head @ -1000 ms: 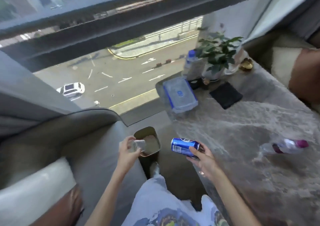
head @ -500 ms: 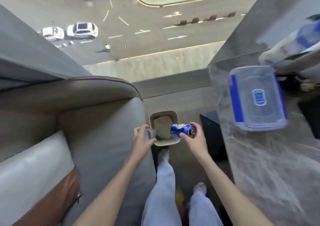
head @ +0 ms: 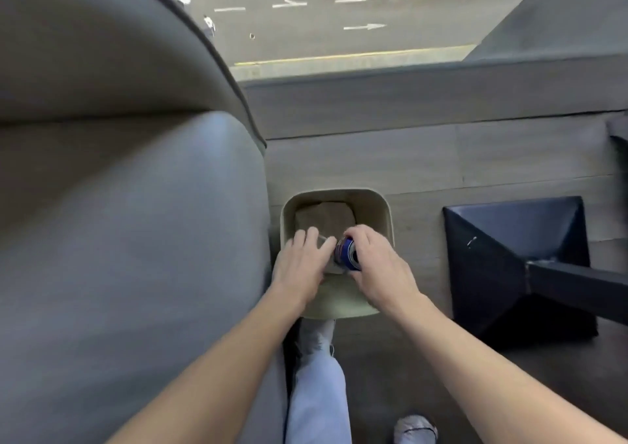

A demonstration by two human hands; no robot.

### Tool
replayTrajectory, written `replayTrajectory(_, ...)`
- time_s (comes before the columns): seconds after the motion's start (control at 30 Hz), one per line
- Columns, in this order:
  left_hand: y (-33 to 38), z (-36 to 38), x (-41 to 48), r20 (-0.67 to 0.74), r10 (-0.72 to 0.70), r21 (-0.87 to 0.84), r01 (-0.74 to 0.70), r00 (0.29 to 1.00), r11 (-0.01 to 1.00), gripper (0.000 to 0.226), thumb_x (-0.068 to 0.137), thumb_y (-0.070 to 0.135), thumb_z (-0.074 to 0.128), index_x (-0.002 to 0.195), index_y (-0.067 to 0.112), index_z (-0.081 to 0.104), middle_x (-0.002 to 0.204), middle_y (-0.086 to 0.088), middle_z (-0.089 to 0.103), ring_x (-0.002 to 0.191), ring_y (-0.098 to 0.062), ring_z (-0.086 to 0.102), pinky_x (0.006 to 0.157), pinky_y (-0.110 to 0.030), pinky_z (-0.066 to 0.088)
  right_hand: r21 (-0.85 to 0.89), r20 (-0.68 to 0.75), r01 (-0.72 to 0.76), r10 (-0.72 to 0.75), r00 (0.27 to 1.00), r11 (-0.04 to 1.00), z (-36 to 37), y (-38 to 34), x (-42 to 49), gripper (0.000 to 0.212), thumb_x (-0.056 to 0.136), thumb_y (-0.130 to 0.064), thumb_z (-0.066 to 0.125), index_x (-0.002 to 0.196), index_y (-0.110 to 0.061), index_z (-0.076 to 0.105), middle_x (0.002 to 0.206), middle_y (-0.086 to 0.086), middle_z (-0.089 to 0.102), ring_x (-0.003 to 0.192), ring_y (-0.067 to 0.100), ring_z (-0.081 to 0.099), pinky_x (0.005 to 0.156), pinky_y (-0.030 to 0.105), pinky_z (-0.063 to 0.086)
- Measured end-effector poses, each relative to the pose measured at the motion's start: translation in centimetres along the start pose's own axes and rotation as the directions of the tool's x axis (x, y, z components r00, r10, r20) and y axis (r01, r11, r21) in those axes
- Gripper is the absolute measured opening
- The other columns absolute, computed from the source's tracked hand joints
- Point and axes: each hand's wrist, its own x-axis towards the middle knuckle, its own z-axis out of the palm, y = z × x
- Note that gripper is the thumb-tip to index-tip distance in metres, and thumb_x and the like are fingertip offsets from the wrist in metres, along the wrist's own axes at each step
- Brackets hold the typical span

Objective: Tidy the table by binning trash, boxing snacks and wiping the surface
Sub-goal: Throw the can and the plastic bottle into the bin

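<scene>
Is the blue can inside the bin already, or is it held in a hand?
Held: the right hand grips the blue can above the open bin.

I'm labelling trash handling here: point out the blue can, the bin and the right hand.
blue can (head: 344,252): head view, its blue side.
bin (head: 336,192): head view, its far rim.
right hand (head: 380,268): head view, back of the hand.

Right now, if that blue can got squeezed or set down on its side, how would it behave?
The blue can looks light: the right hand holds it alone above the bin. It is likely thin metal, so a hard squeeze may dent it. Its round body would probably roll if laid sideways on a flat surface.
</scene>
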Motion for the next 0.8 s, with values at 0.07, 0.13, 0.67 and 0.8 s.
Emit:
replayTrajectory(0.07,-0.6,1.8,1.3,0.014,-0.003,0.062,0.002,1.0,0.998,0.062,0.086,0.025,0.067,0.137,0.019,0.034,0.134,-0.014,0.041,0.121,-0.031,0.044,0.102,-0.04,0.04,-0.041,-0.013,0.005,-0.006,1.0,0.999,1.9,1.0,1.5,0.059,0.082,-0.011,0.068,0.133,-0.02,0.04,0.138,-0.003,0.043,0.132,0.017,0.04,0.096,0.037,0.051)
replayTrajectory(0.13,-1.1,3.4,2.4,0.004,-0.005,0.104,0.004,1.0,0.995,0.062,0.085,0.031,0.068,0.136,0.018,0.034,0.133,-0.016,0.043,0.119,-0.033,0.046,0.105,-0.041,0.039,-0.079,-0.027,-0.003,0.001,1.0,0.997,3.5,1.9,2.7,0.061,0.081,-0.011,0.069,0.134,-0.019,0.039,0.139,-0.001,0.043,0.132,0.019,0.04,0.098,0.037,0.051)
replayTrajectory(0.67,1.2,-2.0,-3.1,0.057,-0.11,0.028,0.109,0.992,0.994,0.073,0.096,0.05,0.042,0.155,0.026,0.005,0.165,-0.006,-0.004,0.152,-0.029,-0.007,0.124,-0.046,-0.002,-0.357,0.026,-0.099,0.116,0.993,0.929,-2.1,-0.7,-2.8,0.081,0.089,-0.059,0.048,0.154,-0.029,0.01,0.163,0.007,0.011,0.152,0.028,0.0,0.12,0.055,-0.007)
replayTrajectory(0.8,3.0,-7.4,-9.6,0.037,-0.119,-0.05,0.121,0.992,0.991,0.07,0.096,0.048,0.044,0.154,0.027,0.011,0.165,-0.003,0.001,0.153,-0.027,-0.003,0.124,-0.046,0.002,-0.281,-0.01,-0.146,0.15,0.989,0.948,-7.8,-3.9,-8.4,0.072,0.092,-0.058,0.042,0.152,-0.027,0.018,0.162,0.006,0.018,0.151,0.025,0.009,0.12,0.054,-0.005)
